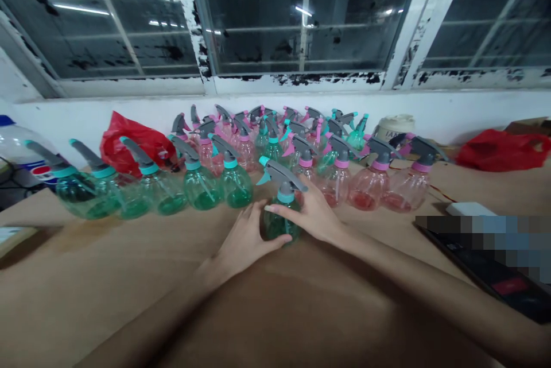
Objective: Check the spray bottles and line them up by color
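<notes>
Both my hands are wrapped round one green spray bottle point(279, 224) in the middle of the table. My left hand point(245, 236) grips the lower body from the left. Higher up, my right hand point(316, 213) curls round the bottle's right side, its thumb across the front. The bottle stands upright, its grey trigger head tipped with turquoise and its nozzle pointing left. To the left is a row of green spray bottles point(202, 190) with turquoise collars. On the right, pink spray bottles point(365, 190) with pink collars form a similar row.
Several more spray bottles point(245, 150) crowd behind, near the wall. Red plastic bags point(129, 141) lie at left and right. A large plastic bottle point(21, 141) stands far left. A dark flat device point(482, 276), partly pixelated, lies right beside a white box point(471, 209). Windows line the back.
</notes>
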### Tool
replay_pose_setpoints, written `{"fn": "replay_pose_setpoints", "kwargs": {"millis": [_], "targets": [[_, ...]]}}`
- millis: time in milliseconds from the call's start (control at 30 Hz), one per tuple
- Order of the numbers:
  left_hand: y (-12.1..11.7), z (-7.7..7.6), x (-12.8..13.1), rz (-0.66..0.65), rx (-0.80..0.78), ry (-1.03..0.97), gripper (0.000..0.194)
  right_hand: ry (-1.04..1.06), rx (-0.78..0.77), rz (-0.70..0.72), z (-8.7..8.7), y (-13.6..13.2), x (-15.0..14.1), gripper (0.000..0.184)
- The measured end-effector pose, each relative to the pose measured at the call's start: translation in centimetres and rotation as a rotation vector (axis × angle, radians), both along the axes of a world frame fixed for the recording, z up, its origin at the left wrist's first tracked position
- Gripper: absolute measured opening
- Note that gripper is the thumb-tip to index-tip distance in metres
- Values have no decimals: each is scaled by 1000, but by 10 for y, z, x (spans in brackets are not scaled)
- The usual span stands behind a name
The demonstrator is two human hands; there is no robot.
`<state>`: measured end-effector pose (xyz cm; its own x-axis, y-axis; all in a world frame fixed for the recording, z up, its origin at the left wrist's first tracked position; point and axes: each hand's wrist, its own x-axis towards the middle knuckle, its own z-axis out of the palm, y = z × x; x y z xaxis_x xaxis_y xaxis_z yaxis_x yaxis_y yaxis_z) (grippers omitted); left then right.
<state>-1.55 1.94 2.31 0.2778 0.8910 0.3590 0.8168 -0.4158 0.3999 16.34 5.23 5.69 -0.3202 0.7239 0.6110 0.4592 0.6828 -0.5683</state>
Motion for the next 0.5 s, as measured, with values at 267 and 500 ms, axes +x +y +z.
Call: {"fn": "replay_pose_setpoints", "kwargs": {"millis": [267, 500], "targets": [[23, 12, -12, -11, 153, 108, 64, -238, 82, -233, -3, 16, -10, 50], [5, 3, -27, 56, 164, 101, 43, -268, 54, -313, 3, 40, -33, 55]]}}
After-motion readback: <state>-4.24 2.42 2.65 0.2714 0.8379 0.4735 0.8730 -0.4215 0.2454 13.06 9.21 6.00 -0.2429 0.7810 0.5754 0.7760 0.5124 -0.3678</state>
